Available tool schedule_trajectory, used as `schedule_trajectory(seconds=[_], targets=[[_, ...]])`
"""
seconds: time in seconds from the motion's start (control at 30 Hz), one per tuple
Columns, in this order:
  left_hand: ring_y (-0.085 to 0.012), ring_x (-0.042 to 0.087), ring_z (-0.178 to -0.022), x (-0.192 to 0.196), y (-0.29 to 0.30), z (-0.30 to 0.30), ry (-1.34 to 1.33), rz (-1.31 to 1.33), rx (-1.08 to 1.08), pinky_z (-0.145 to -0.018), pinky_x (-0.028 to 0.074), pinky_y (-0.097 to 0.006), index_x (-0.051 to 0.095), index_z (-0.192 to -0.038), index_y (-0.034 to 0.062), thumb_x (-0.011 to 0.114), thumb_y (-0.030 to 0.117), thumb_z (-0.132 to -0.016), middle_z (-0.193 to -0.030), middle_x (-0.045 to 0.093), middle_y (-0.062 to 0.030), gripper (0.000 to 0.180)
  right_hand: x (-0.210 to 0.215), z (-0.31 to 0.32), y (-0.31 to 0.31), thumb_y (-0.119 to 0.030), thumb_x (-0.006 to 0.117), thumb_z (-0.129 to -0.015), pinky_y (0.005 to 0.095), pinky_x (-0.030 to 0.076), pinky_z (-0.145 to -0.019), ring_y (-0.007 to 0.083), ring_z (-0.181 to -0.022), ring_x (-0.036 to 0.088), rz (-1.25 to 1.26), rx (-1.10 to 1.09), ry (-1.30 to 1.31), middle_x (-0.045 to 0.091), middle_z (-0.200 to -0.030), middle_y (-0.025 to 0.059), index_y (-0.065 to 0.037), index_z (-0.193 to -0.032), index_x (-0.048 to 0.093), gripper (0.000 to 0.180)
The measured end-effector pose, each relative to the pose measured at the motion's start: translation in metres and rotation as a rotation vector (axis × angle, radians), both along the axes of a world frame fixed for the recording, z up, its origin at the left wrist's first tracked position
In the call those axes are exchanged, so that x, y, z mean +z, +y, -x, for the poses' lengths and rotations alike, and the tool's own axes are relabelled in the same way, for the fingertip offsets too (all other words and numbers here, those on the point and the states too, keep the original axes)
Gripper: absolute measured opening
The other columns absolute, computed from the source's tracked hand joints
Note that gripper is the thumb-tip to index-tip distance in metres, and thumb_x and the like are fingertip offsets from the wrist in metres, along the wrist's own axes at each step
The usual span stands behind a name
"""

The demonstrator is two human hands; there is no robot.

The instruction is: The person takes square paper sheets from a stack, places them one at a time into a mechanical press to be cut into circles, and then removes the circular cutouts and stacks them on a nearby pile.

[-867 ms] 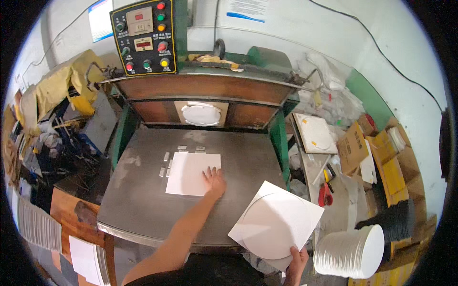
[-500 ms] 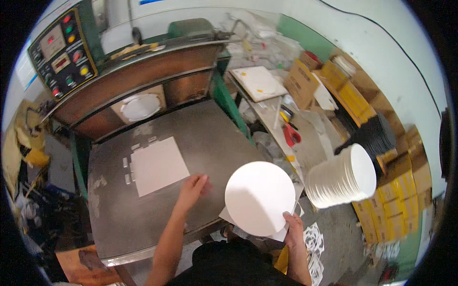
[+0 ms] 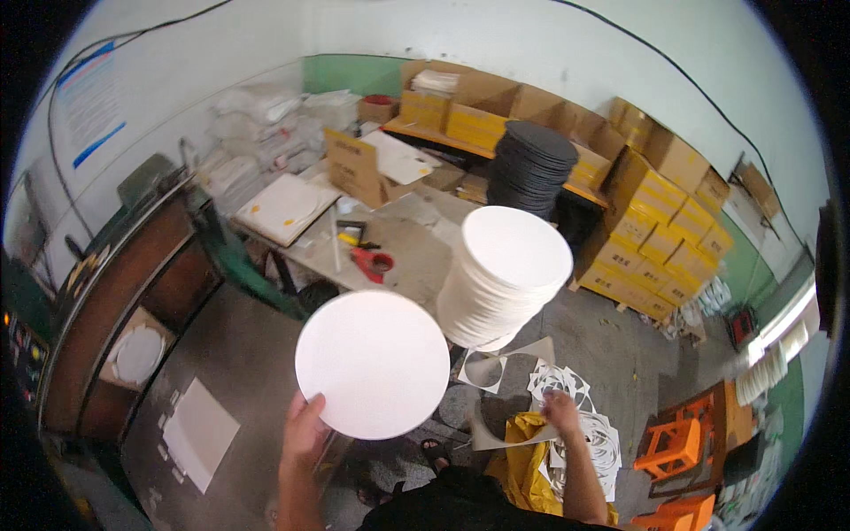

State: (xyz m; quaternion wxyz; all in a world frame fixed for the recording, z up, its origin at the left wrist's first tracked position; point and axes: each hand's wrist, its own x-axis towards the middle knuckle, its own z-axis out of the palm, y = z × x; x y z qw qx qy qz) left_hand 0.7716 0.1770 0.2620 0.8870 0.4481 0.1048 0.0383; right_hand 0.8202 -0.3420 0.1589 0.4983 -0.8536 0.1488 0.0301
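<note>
My left hand [image 3: 305,431] grips a flat white disc [image 3: 372,365] by its lower left edge, thumb on top. Over to the right, my right hand [image 3: 560,412] is closed on the edge of a thin offcut sheet [image 3: 538,348] with a large round hole. That sheet hangs above a yellow sack [image 3: 527,465] and a heap of white ring-shaped scraps [image 3: 595,453]. Beyond the disc rises a tall stack of white discs [image 3: 487,310], leaning a little. A white rectangular sheet [image 3: 205,429] lies on the press bed [image 3: 257,354] at the left.
A worktable [image 3: 412,230] carries a red tape dispenser [image 3: 372,264], a white board [image 3: 288,208] and an upright cardboard piece [image 3: 352,168]. Behind stand a stack of black discs [image 3: 531,168] and piled cartons [image 3: 651,230]. Orange stools [image 3: 668,447] are at the right.
The view has swung right, away from the press. The disc has passed from my right hand to my left. My right hand now holds the holed offcut sheet apart from it, over the scraps.
</note>
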Motion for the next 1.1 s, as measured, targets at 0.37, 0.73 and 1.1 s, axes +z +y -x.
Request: schedule_trajectory(seconds=[0.37,0.73,1.1], targets=[[-0.0236,0.064,-0.099,0.110,-0.208,-0.267,-0.140,-0.142,-0.413,-0.080,0.056,-0.037,0.046,-0.130,0.0006,0.047,0.020,-0.100,-0.120,0.060,-0.0120,0.036,-0.107,0.058,-0.238,-0.019,0.052,-0.087,0.0518,0.051,-0.070,0.0404,-0.082,0.065,0.974,-0.412,0.361,0.067,-0.089,0.0192,-0.004,-0.104,0.057,0.024],[-0.0337,0.063,-0.106,0.104,-0.248,-0.305,0.153,-0.309,-0.554,-0.086,0.056,-0.045,0.034,-0.136,-0.0050,0.050,0.024,-0.099,-0.128,0.054,-0.0215,0.049,-0.315,0.107,-0.151,-0.020,0.049,-0.088,0.0452,0.051,-0.076,0.0315,-0.089,0.061,-0.229,-0.146,1.010,0.061,-0.095,0.0143,-0.005,-0.104,0.055,0.023],[-0.0100,0.055,-0.052,0.121,-0.160,-0.151,0.014,-0.767,-0.233,-0.046,0.046,-0.024,0.052,-0.128,0.0100,0.052,0.031,-0.099,-0.072,0.064,-0.0025,0.036,-0.306,-0.131,-0.051,-0.016,0.052,-0.091,0.0408,0.052,-0.056,0.0259,-0.065,0.059,-0.675,0.044,0.962,0.058,-0.072,0.0109,-0.003,-0.088,0.053,0.014]])
